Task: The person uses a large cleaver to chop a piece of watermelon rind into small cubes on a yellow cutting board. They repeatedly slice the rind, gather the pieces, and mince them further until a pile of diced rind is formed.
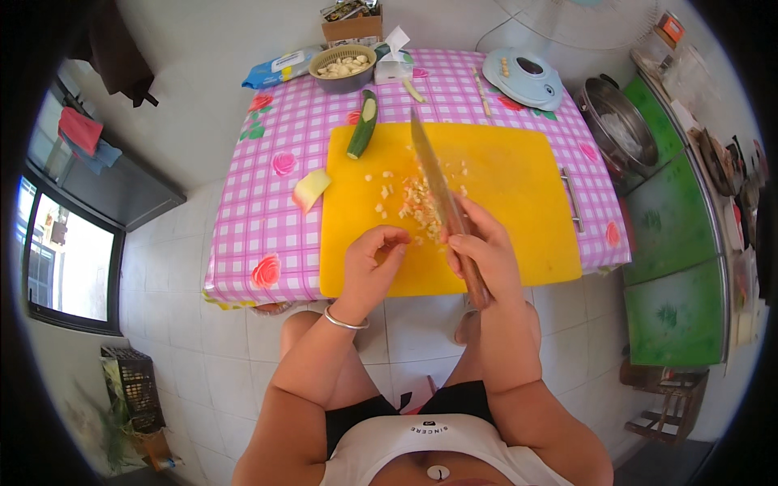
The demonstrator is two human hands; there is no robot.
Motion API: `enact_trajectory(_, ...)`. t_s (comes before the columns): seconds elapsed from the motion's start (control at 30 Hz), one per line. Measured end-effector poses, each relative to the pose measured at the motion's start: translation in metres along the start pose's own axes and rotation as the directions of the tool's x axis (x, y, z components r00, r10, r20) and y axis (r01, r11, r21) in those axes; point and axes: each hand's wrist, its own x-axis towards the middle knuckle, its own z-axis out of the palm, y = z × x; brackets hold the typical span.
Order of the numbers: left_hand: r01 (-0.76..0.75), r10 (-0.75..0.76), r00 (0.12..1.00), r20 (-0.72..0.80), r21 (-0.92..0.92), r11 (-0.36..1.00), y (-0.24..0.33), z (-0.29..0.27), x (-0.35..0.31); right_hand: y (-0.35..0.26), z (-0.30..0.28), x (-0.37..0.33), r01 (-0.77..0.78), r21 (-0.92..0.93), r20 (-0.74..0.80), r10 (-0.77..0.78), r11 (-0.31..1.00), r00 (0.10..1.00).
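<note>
My right hand (485, 249) grips the wooden handle of a long knife (431, 168), whose blade lies over a pile of small pale chopped pieces (415, 199) on a yellow cutting board (502, 178). My left hand (373, 261) hovers over the board's near edge with fingers curled together, pinching something small that I cannot make out. A green cucumber (362, 125) with a cut end lies at the board's far left corner. A pale yellow chunk (310, 189) sits on the tablecloth left of the board.
The small table (263, 202) has a pink checked cloth with roses. At its far edge stand a bowl of pale pieces (344, 67), a tissue box (392, 66), a blue wipes pack (279, 68) and a light blue scale (523, 78). A metal pot (620, 130) and green cabinet (673, 235) stand right.
</note>
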Motion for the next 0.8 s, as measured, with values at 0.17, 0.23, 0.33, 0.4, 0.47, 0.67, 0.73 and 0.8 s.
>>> enact_trajectory(0.17,0.003,-0.004,1.000,-0.026,-0.021,1.000,-0.005,-0.002,-0.001,0.000,0.005,-0.004,-0.013,0.045,0.054,0.010,0.999,0.998)
enact_trajectory(0.23,0.007,-0.007,1.000,-0.021,-0.017,1.000,-0.005,-0.002,-0.001,-0.002,0.006,-0.006,-0.020,0.065,0.065,0.016,0.998,0.998)
enact_trajectory(0.33,0.000,0.000,1.000,-0.004,0.002,1.000,-0.003,-0.002,0.000,0.002,0.006,-0.002,-0.011,0.005,0.040,0.011,1.000,0.999)
enact_trajectory(0.4,-0.007,0.007,1.000,-0.001,0.000,1.000,-0.001,0.000,0.001,0.010,0.004,0.007,-0.001,-0.045,0.019,0.002,0.999,1.000)
enact_trajectory(0.47,-0.002,0.002,1.000,-0.017,-0.018,1.000,-0.004,-0.001,-0.001,0.005,0.007,0.001,-0.005,-0.002,0.016,0.005,1.000,1.000)
enact_trajectory(0.67,0.003,-0.003,1.000,0.002,-0.001,1.000,-0.001,-0.002,-0.001,0.001,0.006,0.000,-0.002,-0.022,-0.025,0.001,1.000,1.000)
enact_trajectory(0.73,0.000,0.000,1.000,0.002,0.000,1.000,-0.001,-0.001,0.000,0.006,0.003,0.007,-0.023,-0.027,-0.030,0.022,0.999,0.999)
enact_trajectory(0.8,0.008,-0.008,1.000,-0.006,-0.010,1.000,-0.002,-0.002,0.000,0.011,0.000,0.010,-0.029,-0.015,-0.004,0.029,0.999,1.000)
